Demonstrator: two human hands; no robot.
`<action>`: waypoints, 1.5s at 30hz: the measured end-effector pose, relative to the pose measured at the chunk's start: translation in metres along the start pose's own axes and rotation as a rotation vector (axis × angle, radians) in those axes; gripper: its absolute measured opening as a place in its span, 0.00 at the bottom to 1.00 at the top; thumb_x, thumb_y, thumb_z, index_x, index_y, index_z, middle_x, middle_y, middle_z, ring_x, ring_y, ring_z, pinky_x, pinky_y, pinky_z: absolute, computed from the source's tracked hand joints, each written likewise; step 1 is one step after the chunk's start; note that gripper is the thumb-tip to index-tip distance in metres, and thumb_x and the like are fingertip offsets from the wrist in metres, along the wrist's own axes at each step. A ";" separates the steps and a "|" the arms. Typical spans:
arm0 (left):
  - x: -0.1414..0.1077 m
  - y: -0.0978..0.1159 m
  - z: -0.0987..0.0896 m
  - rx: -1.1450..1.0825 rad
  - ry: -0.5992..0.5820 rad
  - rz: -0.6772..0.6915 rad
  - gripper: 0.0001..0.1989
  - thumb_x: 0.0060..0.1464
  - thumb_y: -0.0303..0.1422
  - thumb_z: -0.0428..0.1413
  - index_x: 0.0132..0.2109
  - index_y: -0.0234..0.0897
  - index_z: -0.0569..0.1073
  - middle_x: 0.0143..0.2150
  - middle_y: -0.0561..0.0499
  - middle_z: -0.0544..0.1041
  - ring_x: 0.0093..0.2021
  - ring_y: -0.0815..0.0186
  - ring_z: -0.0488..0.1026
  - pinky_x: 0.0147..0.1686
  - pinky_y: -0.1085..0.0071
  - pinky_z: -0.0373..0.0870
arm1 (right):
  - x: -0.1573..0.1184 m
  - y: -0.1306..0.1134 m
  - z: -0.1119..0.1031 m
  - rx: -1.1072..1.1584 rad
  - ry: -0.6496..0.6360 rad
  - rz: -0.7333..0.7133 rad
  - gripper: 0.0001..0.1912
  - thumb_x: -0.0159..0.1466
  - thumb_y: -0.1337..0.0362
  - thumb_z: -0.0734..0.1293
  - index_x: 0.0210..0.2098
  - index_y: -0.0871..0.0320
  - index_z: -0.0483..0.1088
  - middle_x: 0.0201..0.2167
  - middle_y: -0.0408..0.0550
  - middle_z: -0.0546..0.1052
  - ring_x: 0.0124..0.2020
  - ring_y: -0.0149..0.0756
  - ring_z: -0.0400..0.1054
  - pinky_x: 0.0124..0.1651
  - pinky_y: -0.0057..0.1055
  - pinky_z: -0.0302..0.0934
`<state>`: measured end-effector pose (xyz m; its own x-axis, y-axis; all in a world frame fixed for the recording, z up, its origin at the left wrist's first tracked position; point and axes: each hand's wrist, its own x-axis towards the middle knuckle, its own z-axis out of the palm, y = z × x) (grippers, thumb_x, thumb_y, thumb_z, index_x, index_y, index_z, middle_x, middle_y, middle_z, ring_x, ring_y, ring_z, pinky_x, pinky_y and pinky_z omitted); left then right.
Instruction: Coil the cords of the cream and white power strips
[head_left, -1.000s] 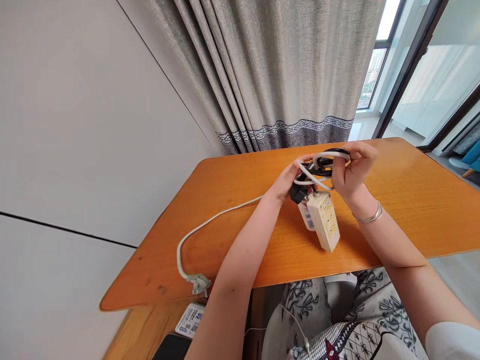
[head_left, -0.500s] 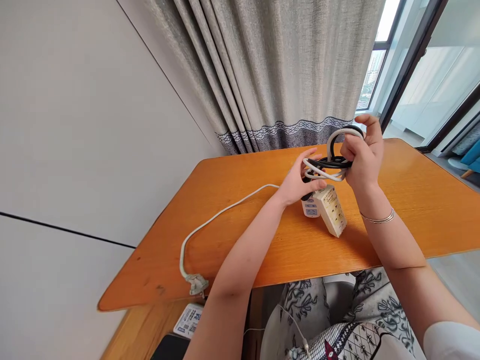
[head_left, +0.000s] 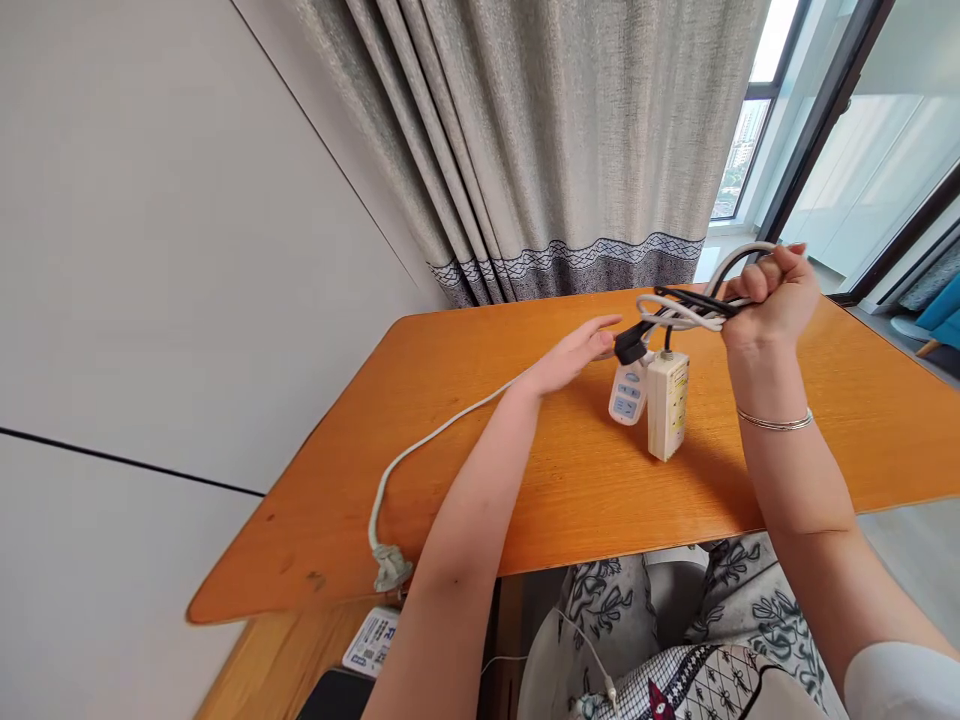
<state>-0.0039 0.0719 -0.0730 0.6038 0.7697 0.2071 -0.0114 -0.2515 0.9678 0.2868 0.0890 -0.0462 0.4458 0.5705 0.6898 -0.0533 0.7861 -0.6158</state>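
A black cable (head_left: pixel 694 297) and a white cable (head_left: pixel 649 318) are mingling their tones above an orange-brown surface (head_left: pixel 577 500). The plug (head_left: pixel 631 346) is showing black, the boxy socket block (head_left: pixel 661 410) cream with yellowish markings, the rounded socket block (head_left: pixel 628 393) white with blue panels. The greyish-beige curtain (head_left: pixel 600 130) is displaying a dark hem beneath a zigzag band; grey trousers (head_left: pixel 784 590) are bearing dark leafy prints.

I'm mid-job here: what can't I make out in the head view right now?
All in the head view:
Cable bundle: the part inside the right grip is hidden.
White cable: the left wrist hides its onward path.
Cream power strip: its side label is too small to read.
Black object at lower left: cut off by the bottom edge.
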 end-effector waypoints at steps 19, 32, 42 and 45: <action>-0.019 -0.026 -0.070 1.024 -0.142 -0.766 0.04 0.41 0.26 0.60 0.29 0.38 0.76 0.30 0.50 0.80 0.31 0.63 0.73 0.33 0.70 0.65 | 0.025 -0.059 -0.059 0.036 0.411 -0.613 0.19 0.70 0.71 0.56 0.37 0.45 0.74 0.22 0.38 0.62 0.17 0.25 0.64 0.17 0.20 0.46; -0.009 0.021 -0.055 0.376 0.738 0.264 0.15 0.62 0.37 0.55 0.54 0.40 0.76 0.53 0.44 0.80 0.41 0.65 0.78 0.41 0.68 0.75 | -0.038 -0.053 0.044 -0.103 -0.233 -0.181 0.12 0.68 0.51 0.65 0.49 0.45 0.64 0.19 0.34 0.50 0.15 0.30 0.46 0.18 0.32 0.53; -0.041 0.071 0.037 0.155 0.139 0.391 0.10 0.61 0.37 0.59 0.47 0.39 0.77 0.48 0.47 0.82 0.51 0.59 0.79 0.51 0.62 0.75 | -0.077 -0.091 0.076 -0.401 -0.409 -0.324 0.19 0.73 0.41 0.57 0.53 0.46 0.62 0.33 0.44 0.73 0.32 0.37 0.74 0.34 0.38 0.72; -0.040 0.068 0.033 0.088 0.176 0.397 0.07 0.62 0.36 0.59 0.45 0.40 0.73 0.47 0.49 0.81 0.49 0.61 0.79 0.51 0.63 0.76 | -0.072 -0.101 0.071 -0.509 -0.477 -0.328 0.19 0.74 0.43 0.57 0.53 0.48 0.64 0.38 0.46 0.76 0.38 0.39 0.76 0.40 0.39 0.72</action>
<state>-0.0029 0.0050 -0.0205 0.4212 0.6898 0.5888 -0.1424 -0.5909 0.7941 0.1962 -0.0143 -0.0069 -0.0721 0.4587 0.8857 0.4841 0.7925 -0.3710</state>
